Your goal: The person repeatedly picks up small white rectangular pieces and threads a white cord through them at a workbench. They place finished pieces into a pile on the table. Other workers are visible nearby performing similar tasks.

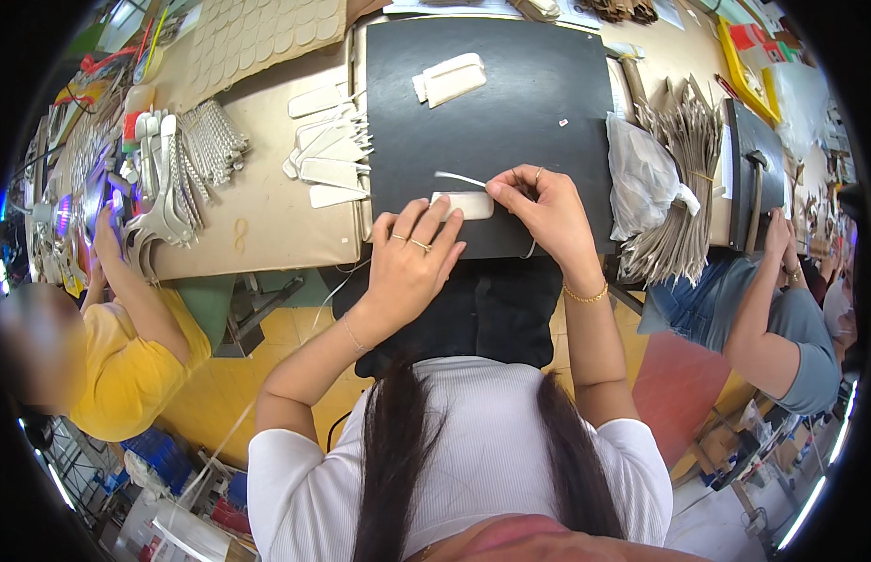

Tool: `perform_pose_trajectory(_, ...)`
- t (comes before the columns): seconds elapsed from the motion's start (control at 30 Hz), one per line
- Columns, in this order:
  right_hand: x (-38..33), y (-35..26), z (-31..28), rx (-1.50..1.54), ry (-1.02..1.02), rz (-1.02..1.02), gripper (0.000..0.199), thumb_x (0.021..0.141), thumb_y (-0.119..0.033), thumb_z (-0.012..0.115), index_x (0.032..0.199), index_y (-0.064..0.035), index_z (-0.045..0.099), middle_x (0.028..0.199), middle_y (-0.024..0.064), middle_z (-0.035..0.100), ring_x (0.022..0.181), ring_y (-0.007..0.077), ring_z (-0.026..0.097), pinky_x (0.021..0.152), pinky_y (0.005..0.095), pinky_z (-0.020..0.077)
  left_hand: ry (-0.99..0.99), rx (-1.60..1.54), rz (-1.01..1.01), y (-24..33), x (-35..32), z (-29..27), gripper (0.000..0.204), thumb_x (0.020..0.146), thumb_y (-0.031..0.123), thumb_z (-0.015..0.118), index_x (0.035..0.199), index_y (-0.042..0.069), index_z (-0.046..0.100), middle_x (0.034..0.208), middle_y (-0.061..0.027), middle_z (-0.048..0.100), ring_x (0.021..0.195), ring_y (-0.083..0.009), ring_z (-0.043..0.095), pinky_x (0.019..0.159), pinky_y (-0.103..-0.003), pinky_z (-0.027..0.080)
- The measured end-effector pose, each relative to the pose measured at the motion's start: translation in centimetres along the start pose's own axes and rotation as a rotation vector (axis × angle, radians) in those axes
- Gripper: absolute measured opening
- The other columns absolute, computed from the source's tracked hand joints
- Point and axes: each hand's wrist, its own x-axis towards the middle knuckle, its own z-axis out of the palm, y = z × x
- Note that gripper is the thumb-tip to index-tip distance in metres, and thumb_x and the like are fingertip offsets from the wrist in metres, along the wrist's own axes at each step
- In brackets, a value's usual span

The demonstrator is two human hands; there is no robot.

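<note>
I see right fingers (pixel 510 197) pinching the strip (pixel 462 177), left fingers (pixel 434 220) spread, apparently on the tab (pixel 475 204); weak pressure risks slippage.

Hammer (pixel 756 204) on a black slab (pixel 743 131), near a yellow tray (pixel 738 70).

Bright, even light, crisp centre, bowed edges (glaring strip lights (pixel 803 513), lower right)
</note>
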Motion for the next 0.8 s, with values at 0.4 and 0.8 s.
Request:
perform_pose_trajectory(0.4,0.3,-1.9,1.4,-0.07,-0.149,0.082,0.025,0.092,-0.019,0.069,0.089,0.0053,0.074,0.071,0.0105,0.073,0.064,0.0136,0.073,0.058,0.028,0.0537,-0.019,-0.02,0.047,0.0,-0.9,0.7,0.044,0.086,0.015,0.077,0.126,-0.001,0.067,0.136,-0.0177,0.06,0.128,-0.0322,0.056,0.104,-0.048,0.046)
perform_pose_trajectory(0.8,0.6,-1.8,1.3,-0.113,-0.16,0.086,0.026,0.09,-0.02,0.068,0.09,0.0056,0.075,0.067,0.0131,0.073,0.064,0.0174,0.074,0.063,0.0293,0.0555,-0.025,-0.039,0.017,0.2,-1.0,0.7,0.045,0.086,0.015,0.076,0.127,0.001,0.066,0.143,-0.0196,0.055,0.13,-0.0346,0.054,0.105,-0.05,0.045)
